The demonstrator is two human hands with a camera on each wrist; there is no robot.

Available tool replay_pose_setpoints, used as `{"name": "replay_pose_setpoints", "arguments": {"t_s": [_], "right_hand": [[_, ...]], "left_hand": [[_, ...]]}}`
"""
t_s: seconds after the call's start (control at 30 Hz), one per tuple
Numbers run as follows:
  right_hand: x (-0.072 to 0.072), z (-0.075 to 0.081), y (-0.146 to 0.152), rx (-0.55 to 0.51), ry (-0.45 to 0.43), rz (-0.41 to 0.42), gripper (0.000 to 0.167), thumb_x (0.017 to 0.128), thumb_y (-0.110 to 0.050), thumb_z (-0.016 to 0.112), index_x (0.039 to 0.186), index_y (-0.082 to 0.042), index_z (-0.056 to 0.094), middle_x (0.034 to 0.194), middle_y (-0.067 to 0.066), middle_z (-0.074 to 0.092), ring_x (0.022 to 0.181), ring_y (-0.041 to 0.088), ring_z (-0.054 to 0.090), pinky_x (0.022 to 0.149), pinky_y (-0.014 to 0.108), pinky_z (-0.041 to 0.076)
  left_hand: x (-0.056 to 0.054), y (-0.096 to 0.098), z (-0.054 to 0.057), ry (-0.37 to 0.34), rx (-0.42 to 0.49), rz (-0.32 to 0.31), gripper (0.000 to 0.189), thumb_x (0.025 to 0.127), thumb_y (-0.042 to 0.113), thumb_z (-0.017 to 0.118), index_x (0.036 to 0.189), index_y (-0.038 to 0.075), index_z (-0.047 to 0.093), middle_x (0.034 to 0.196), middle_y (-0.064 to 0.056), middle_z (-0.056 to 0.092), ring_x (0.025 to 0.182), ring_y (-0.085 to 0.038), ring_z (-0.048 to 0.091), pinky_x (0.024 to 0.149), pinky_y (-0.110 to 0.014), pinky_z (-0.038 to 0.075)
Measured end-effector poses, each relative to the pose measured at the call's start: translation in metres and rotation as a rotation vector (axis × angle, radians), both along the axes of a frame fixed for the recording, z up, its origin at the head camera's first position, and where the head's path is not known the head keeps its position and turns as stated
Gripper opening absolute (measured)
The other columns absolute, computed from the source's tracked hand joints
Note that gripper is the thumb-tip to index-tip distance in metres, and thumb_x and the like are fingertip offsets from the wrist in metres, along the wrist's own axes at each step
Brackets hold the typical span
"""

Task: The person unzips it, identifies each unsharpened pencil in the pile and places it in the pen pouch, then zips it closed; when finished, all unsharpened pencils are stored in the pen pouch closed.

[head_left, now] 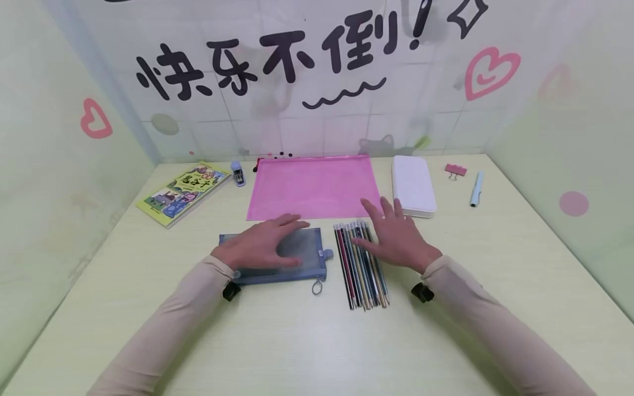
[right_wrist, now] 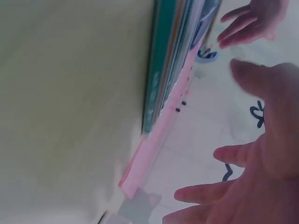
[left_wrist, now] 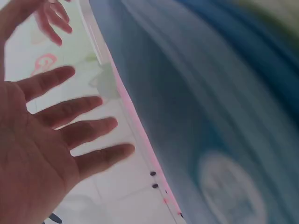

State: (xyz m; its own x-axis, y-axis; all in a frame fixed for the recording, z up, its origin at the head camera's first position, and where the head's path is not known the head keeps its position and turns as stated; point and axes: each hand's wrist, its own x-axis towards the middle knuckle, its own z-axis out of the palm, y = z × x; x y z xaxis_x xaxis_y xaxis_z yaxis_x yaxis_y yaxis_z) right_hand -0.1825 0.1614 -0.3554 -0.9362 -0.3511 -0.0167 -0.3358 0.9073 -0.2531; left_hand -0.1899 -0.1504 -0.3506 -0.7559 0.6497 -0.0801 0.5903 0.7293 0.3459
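My left hand (head_left: pixel 264 242) hovers over a blue zip pouch (head_left: pixel 309 250), its fingers spread and holding nothing. A tab and a metal ring show at the pouch's right end. In the left wrist view the pouch (left_wrist: pixel 187 93) fills the right side, apart from the palm (left_wrist: pixel 37 149). Several pencils (head_left: pixel 364 269) lie side by side to the right of the pouch, tips toward me. Above their right side is my right hand (head_left: pixel 398 236), fingers extended. The right wrist view shows the pencils (right_wrist: pixel 163 70) beyond the spread right hand (right_wrist: pixel 252 163), with nothing in its grasp.
Behind the pencils lies a pink zip folder (head_left: pixel 312 187), with a white case (head_left: pixel 413 186) to its right. Farther right are a red binder clip (head_left: pixel 455 169) and a light-blue pen (head_left: pixel 477 190). A booklet (head_left: pixel 183 192) and a small bottle (head_left: pixel 238 174) sit at back left.
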Motion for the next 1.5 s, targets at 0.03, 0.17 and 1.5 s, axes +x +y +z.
{"name": "replay_pose_setpoints", "arguments": {"t_s": [0.03, 0.17, 1.5], "right_hand": [[0.002, 0.000, -0.002, -0.029, -0.005, 0.018, 0.089, 0.095, -0.057, 0.057, 0.162, -0.016, 0.016, 0.163, 0.031, 0.018, 0.148, 0.062, 0.014, 0.106, 0.078, 0.035], [0.011, 0.001, -0.009, -0.152, -0.027, 0.093, 0.082, 0.095, -0.044, 0.063, 0.159, -0.012, 0.024, 0.162, 0.029, 0.023, 0.149, 0.052, 0.025, 0.108, 0.068, 0.043], [0.038, 0.003, -0.047, -0.599, 0.180, 0.291, 0.019, 0.087, -0.008, 0.074, 0.104, -0.005, 0.068, 0.103, 0.010, 0.070, 0.090, 0.025, 0.067, 0.069, 0.030, 0.061]], "left_hand": [[0.001, 0.003, 0.000, 0.007, -0.003, -0.027, 0.073, 0.087, 0.051, 0.070, 0.151, 0.024, 0.045, 0.162, -0.008, 0.038, 0.148, -0.031, 0.040, 0.117, -0.055, 0.042], [0.002, 0.016, 0.003, 0.040, -0.003, -0.142, 0.047, 0.089, 0.032, 0.074, 0.134, 0.022, 0.063, 0.146, -0.006, 0.056, 0.135, -0.026, 0.054, 0.113, -0.045, 0.048], [-0.032, 0.034, 0.041, 0.057, 0.075, -0.249, 0.018, 0.077, 0.018, 0.086, 0.089, 0.021, 0.073, 0.097, 0.006, 0.075, 0.103, -0.014, 0.063, 0.099, -0.037, 0.054]]}}
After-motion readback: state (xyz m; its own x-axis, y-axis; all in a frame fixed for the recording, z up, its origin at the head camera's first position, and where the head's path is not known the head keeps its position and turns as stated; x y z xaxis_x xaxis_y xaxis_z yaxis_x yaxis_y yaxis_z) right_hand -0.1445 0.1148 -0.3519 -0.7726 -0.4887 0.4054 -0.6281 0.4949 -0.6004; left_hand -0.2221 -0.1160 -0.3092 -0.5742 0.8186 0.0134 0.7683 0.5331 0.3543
